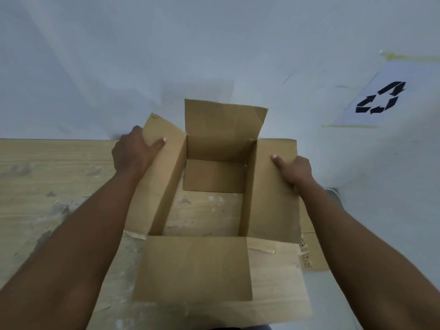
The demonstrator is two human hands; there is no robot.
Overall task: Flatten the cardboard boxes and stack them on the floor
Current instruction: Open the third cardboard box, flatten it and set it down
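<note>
An open brown corrugated cardboard box (221, 146) stands upright on a pale, scuffed wood-grain table (47, 186), in the middle of the view and toward the table's 3 o'clock side. All four of its top flaps are spread outward. The far flap at 12 o'clock stands up, the near flap at 6 o'clock lies flat toward the person, and the side flaps reach out at 9 and 3 o'clock. The box is open below as well. The tabletop shows through its interior, and only one small bottom flap is folded in at the 12 o'clock end. The left hand (133, 153) grips the 9 o'clock flap near its far corner, with the thumb lying on the flap's upper face and the fingers wrapped behind its outer edge. The right hand (295, 170) holds the 3 o'clock flap the same way, thumb pressed on top and fingers curled under the outer edge. Both bare forearms reach in from 7 and 5 o'clock. At about 4 o'clock from the box, a further strip of brown cardboard (314, 248) with torn tape shows past the right flap; I cannot tell whether it belongs to the same box. Beyond the table lies a pale grey floor (166, 55). At 2 o'clock a white paper sheet with a black recycling symbol (381, 96) is fixed to the floor with yellow tape along its edges.
</note>
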